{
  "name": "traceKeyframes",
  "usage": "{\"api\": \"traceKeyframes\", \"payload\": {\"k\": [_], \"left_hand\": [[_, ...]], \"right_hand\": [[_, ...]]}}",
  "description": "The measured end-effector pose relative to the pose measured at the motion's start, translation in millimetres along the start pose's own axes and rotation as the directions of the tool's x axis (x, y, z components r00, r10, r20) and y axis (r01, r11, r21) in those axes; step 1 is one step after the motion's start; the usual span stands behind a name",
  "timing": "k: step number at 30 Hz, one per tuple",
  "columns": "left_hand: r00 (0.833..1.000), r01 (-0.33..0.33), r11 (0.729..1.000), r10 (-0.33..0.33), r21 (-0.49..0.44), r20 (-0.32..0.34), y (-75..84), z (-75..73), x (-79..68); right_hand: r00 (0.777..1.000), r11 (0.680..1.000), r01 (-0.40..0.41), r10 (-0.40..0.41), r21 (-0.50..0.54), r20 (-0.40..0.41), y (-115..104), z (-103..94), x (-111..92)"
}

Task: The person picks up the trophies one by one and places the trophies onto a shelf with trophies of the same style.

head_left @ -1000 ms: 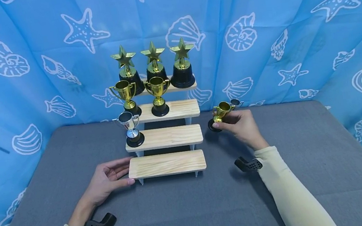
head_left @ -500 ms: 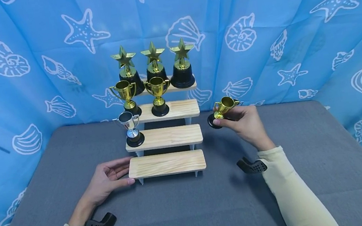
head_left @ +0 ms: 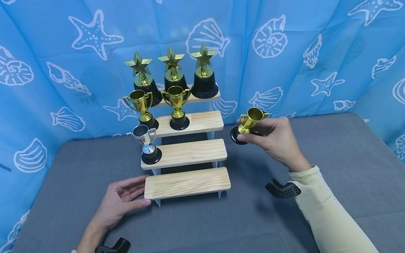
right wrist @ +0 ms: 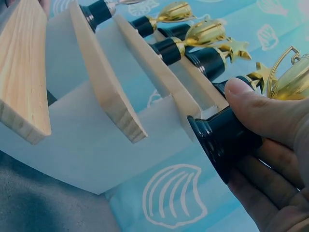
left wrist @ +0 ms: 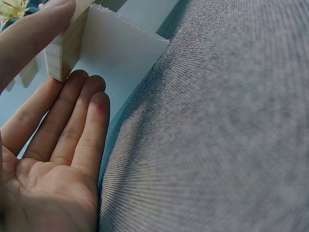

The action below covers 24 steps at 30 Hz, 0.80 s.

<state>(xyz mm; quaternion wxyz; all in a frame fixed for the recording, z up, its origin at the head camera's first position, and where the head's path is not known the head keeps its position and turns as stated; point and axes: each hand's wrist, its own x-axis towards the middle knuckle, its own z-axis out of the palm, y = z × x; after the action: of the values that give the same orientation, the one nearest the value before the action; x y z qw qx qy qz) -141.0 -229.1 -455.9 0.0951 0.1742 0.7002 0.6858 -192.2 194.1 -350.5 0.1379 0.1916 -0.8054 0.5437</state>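
My right hand (head_left: 276, 137) holds a gold trophy cup (head_left: 253, 117), thumb and fingers about its black base (right wrist: 224, 137). The cup leans rightward beside the wooden display stand (head_left: 187, 182), apart from its shelves. A sliver of a silver cup (head_left: 269, 115) shows behind my hand; the rest is hidden. My left hand (head_left: 116, 203) touches the left end of the lowest shelf, thumb at the front corner. In the left wrist view its fingers (left wrist: 91, 130) are straight, their tips against the wood.
Star trophies (head_left: 172, 68) line the top shelf. Below them stand two gold cups (head_left: 176, 104) at left and centre, then one silver cup (head_left: 146, 141) at the left of the third shelf. A blue curtain (head_left: 303, 43) hangs behind the grey-covered table (head_left: 218, 236).
My right hand has risen slightly and shifted right with the gold trophy cup. The silver cup behind it has become mostly hidden. My left hand stays in place.
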Motion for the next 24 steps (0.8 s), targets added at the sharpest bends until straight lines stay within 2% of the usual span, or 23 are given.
{"api": "traceKeyframes", "payload": {"k": [16, 24], "left_hand": [[1.0, -0.016, 1.0, 0.016, -0.021, 0.01, -1.5, -1.3, 0.7], [1.0, -0.004, 1.0, 0.004, -0.014, 0.008, 0.4, -0.4, 0.4]], "right_hand": [[0.998, 0.998, 0.053, -0.054, 0.04, 0.025, -14.4, 10.1, 3.3], [0.996, 0.997, 0.082, -0.082, -0.007, 0.028, -26.6, 17.1, 12.3]]}}
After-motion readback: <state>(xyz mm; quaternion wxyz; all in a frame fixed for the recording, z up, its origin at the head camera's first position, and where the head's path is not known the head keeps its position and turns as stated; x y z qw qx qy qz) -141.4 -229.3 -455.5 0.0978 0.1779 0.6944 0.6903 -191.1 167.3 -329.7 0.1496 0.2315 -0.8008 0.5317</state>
